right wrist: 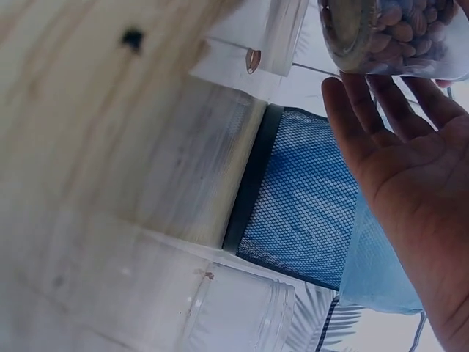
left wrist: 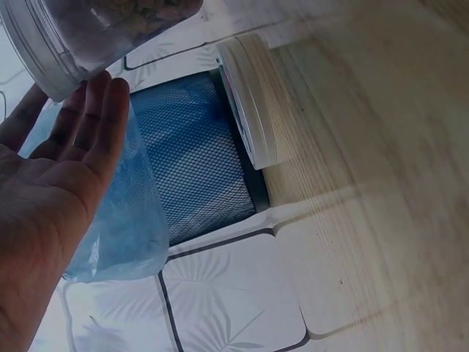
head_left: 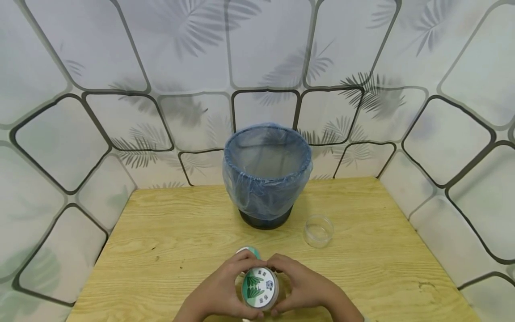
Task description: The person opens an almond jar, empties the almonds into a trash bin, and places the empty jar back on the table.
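Note:
Both hands hold a clear plastic jar [right wrist: 399, 37] between them, above the near part of the table. Its round lid [head_left: 259, 288] carries a white and green label with leaf pictures and faces up in the head view. Brown nut-like pieces [right wrist: 410, 31] show through the jar's wall. My left hand [head_left: 223, 288] curves round the left side, thumb at the near edge. From the other side my right hand [head_left: 303, 284] grips it, its fingertips meeting the left ones at the far edge. Just beyond the fingers lies another labelled lid [left wrist: 249, 103], partly hidden in the head view.
A mesh wastebasket [head_left: 265, 201] lined with a thin blue plastic bag [head_left: 267, 190] stands at the back of the wooden table [head_left: 177, 232]. To its right, nearer me, sits an open clear plastic jar [head_left: 318, 231]. Patterned panels [head_left: 193, 120] enclose the back and both sides.

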Motion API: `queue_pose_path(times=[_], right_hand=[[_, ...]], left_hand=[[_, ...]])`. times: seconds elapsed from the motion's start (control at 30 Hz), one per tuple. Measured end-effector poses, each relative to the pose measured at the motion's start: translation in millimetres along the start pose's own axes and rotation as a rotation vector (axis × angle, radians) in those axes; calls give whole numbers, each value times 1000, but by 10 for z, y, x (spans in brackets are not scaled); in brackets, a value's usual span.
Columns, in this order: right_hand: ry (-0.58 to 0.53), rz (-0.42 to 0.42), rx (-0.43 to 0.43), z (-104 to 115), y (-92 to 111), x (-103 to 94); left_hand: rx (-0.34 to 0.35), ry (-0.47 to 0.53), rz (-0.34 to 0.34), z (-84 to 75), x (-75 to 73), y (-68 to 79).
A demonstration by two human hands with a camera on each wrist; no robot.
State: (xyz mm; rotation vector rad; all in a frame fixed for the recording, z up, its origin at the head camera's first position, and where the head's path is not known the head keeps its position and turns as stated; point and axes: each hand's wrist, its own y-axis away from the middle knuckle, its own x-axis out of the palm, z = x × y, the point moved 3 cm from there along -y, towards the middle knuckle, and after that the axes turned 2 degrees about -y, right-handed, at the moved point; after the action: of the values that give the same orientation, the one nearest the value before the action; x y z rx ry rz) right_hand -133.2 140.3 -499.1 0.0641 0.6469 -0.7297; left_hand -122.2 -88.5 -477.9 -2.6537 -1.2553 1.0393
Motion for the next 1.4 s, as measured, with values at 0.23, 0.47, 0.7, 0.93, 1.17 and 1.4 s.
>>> queue_pose_path(times=[0.23,0.47,0.7,0.93,1.17,1.4], right_hand=[[-85,22,96,-18,6,-30],[-115,28,128,-27,-4,-35],[-93,-16,150,-12,0,-67],[-33,-45,123,17,5,-92],[-23,-62,125,-3,10,-100],[-24,-60,120,-32,7,-99]], left_hand=[[39,7,-16,13,-7,-4],[77,10,-29,18,-21,-15],[11,37,-10,34,-24,-17],[-42,28,13,55,-11,-28],[-22,9,-11,62,-12,-36],[-15,33,-27,55,-9,-49]])
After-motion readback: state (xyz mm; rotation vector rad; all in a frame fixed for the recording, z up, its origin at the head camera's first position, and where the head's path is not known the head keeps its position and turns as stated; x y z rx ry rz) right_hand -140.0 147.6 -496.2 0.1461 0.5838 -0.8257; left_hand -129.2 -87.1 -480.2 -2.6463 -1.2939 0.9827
